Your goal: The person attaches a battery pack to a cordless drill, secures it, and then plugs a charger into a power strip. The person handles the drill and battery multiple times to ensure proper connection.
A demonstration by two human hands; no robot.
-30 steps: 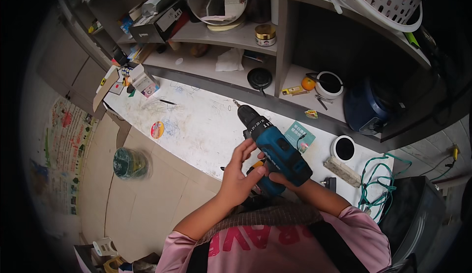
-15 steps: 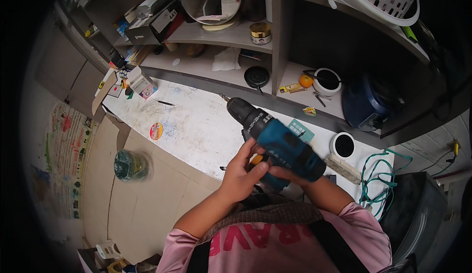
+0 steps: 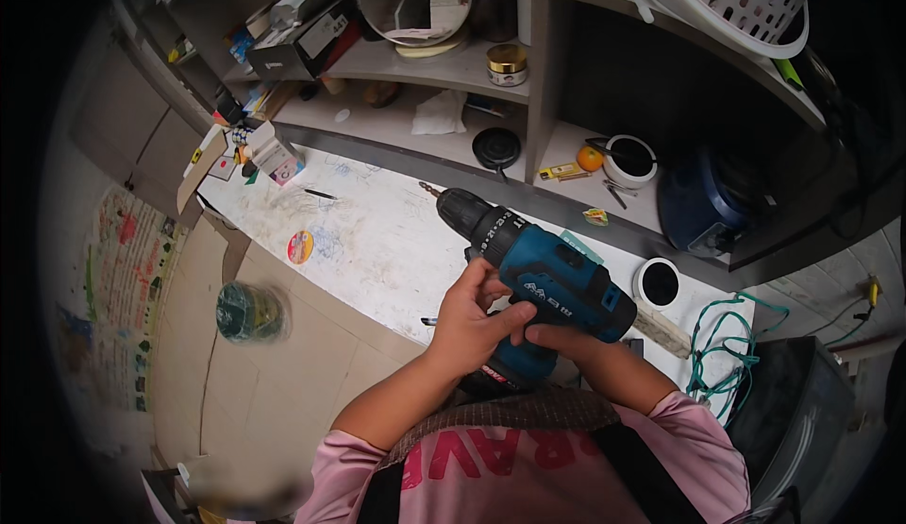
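In front of my body is a blue and black cordless drill, held above the white table. A drill bit sits in its black chuck and points to the far left. My left hand grips the drill from the left, around the front of the handle, its thumb lying across the side. Behind the handle, my right hand is closed on the drill, most of its fingers hidden under the body. The battery end hangs low, close to my shirt.
Shelves behind the table hold a white basket, a gold-lidded jar, a black round lid, an orange and a blue container. A white cup and tangled green cord lie right. A green-wrapped container stands left.
The drill has turned in my hands, so more of its side and its battery end show. My left thumb has shifted, and the orange part beside it is now covered.
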